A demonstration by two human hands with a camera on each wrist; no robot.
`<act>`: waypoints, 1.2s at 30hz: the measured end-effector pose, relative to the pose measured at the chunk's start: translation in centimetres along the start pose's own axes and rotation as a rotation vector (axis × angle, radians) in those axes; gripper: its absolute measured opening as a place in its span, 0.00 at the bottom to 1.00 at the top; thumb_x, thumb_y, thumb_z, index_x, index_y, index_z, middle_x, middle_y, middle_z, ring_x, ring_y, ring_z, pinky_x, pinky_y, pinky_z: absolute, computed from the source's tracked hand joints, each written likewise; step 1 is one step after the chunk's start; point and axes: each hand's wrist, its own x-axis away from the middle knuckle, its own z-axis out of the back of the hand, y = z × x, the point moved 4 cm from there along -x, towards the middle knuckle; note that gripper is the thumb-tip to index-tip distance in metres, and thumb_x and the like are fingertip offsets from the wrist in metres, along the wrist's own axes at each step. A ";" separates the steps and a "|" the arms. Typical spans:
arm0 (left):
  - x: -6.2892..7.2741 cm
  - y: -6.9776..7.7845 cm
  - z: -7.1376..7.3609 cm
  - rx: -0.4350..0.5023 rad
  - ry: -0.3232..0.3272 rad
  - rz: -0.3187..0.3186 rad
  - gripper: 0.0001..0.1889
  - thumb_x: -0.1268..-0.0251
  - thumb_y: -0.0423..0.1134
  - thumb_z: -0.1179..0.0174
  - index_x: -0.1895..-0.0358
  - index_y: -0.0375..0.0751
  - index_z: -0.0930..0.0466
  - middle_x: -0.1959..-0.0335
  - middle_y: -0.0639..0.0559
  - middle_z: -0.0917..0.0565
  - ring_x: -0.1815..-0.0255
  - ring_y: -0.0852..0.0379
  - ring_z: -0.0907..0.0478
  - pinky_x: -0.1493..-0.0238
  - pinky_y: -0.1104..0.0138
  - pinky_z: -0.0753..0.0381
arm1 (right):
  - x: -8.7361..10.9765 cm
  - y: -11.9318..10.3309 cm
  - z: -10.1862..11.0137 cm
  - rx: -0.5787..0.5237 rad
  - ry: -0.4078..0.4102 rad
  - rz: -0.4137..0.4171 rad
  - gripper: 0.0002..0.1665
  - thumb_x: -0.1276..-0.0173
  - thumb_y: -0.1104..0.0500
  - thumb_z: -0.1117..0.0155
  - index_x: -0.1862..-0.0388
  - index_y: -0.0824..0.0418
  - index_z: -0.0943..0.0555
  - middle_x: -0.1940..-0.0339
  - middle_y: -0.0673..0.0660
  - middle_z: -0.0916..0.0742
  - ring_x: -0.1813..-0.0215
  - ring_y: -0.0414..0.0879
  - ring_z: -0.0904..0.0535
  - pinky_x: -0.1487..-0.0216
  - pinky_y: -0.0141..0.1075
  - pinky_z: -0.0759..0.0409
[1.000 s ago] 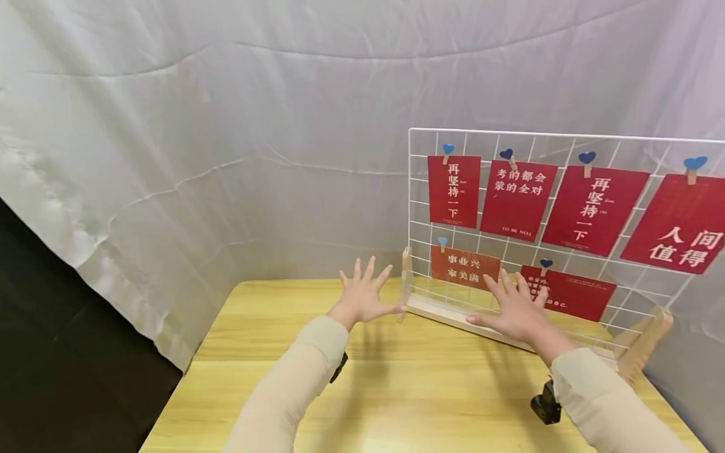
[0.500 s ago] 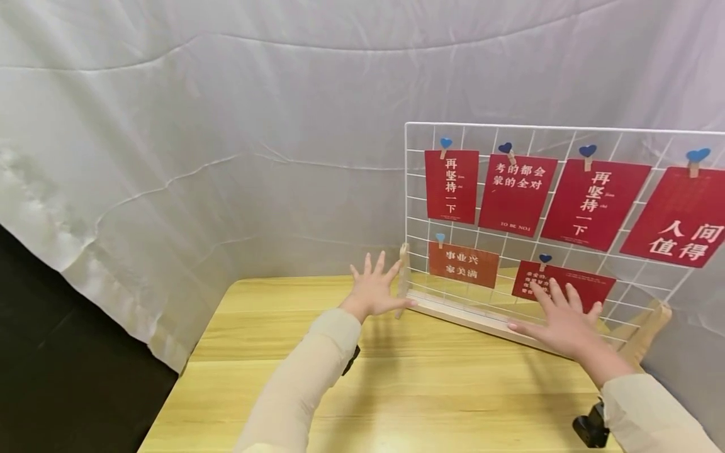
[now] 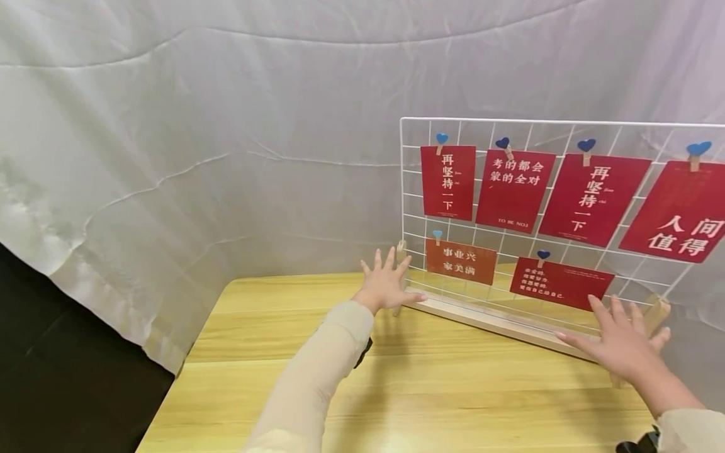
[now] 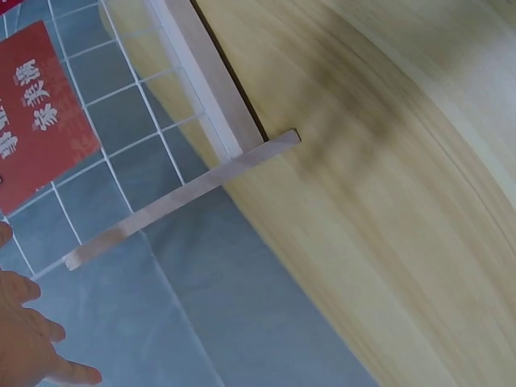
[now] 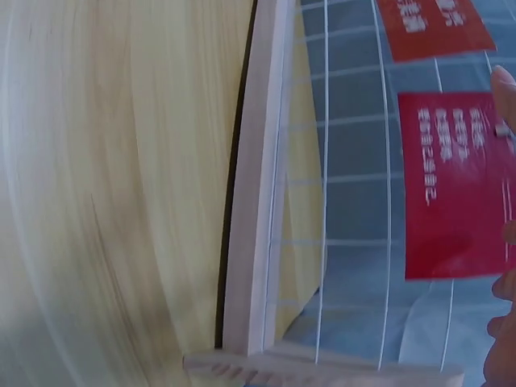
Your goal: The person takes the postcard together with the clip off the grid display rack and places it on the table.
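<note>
A white wire grid rack (image 3: 504, 121) stands on a wooden base (image 3: 498, 324) with wooden end feet. Red cards hang on it from heart-topped clothespins, among them a lower left card (image 3: 461, 262) and a lower right card (image 3: 561, 283). My left hand (image 3: 385, 283), fingers spread, is in front of the rack's left end; fingertips overlap the left foot in the head view. My right hand (image 3: 625, 343), also spread and holding nothing, is before the right end, its fingertips near the lower right card's corner. In the left wrist view the left foot (image 4: 185, 193) shows beside the fingers (image 4: 20, 286).
The rack stands toward the back right of a light wooden table (image 3: 272, 377). A grey-white curtain (image 3: 283, 126) hangs behind it and along the left side. Dark cloth (image 3: 68, 352) lies below at the left.
My right hand has moved right along the rack's front from the lower left card toward the right end. My left hand has moved slightly right, closer to the left foot. Both stay spread.
</note>
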 end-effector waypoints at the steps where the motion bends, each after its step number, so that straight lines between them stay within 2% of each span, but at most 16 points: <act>1: -0.1 0.0 -0.1 -0.003 -0.003 0.003 0.48 0.59 0.77 0.61 0.33 0.57 0.58 0.32 0.45 0.63 0.36 0.35 0.65 0.49 0.36 0.60 | 0.1 0.5 0.0 0.000 0.005 -0.011 0.57 0.47 0.33 0.49 0.34 0.65 0.61 0.39 0.78 0.59 0.41 0.71 0.78 0.65 0.67 0.85; 7: -1.2 0.2 -0.5 -0.010 -0.019 0.020 0.48 0.59 0.77 0.62 0.33 0.58 0.60 0.32 0.46 0.64 0.36 0.35 0.66 0.48 0.36 0.61 | 0.5 2.7 0.7 0.003 0.012 -0.086 0.58 0.46 0.33 0.50 0.35 0.70 0.62 0.40 0.77 0.64 0.43 0.66 0.85 0.67 0.68 0.85; 15: -2.3 0.4 -0.7 0.017 -0.023 0.035 0.48 0.58 0.75 0.58 0.33 0.58 0.60 0.32 0.48 0.67 0.37 0.35 0.66 0.47 0.37 0.63 | 0.6 4.4 1.3 0.003 0.034 -0.135 0.58 0.46 0.34 0.50 0.36 0.70 0.63 0.41 0.78 0.66 0.45 0.73 0.82 0.68 0.69 0.83; 19: -2.7 0.5 -0.8 0.019 -0.029 0.045 0.48 0.59 0.76 0.59 0.33 0.58 0.60 0.33 0.49 0.68 0.36 0.36 0.66 0.46 0.39 0.62 | 0.5 5.4 1.2 -0.013 0.039 -0.154 0.57 0.45 0.34 0.50 0.36 0.70 0.64 0.42 0.78 0.68 0.46 0.72 0.83 0.68 0.68 0.85; 26: -3.7 0.5 -0.7 0.005 -0.028 0.052 0.48 0.58 0.76 0.62 0.33 0.58 0.60 0.32 0.48 0.65 0.36 0.37 0.65 0.44 0.41 0.61 | -0.1 7.1 1.0 -0.035 0.023 -0.209 0.59 0.45 0.34 0.51 0.36 0.67 0.71 0.44 0.80 0.69 0.46 0.75 0.81 0.66 0.71 0.80; 31: -4.2 0.2 -0.5 0.006 -0.028 0.072 0.47 0.56 0.75 0.60 0.33 0.56 0.59 0.32 0.45 0.62 0.36 0.38 0.63 0.43 0.43 0.62 | -0.9 7.7 0.8 -0.031 0.000 -0.212 0.58 0.44 0.33 0.53 0.37 0.70 0.70 0.46 0.81 0.70 0.46 0.75 0.82 0.65 0.71 0.80; 36: -4.8 -0.2 -0.6 0.030 -0.019 0.091 0.46 0.55 0.73 0.58 0.33 0.53 0.56 0.33 0.46 0.59 0.34 0.45 0.61 0.41 0.46 0.61 | -1.7 7.9 0.7 -0.009 -0.014 -0.210 0.57 0.43 0.33 0.55 0.37 0.71 0.68 0.45 0.81 0.69 0.46 0.76 0.81 0.64 0.71 0.79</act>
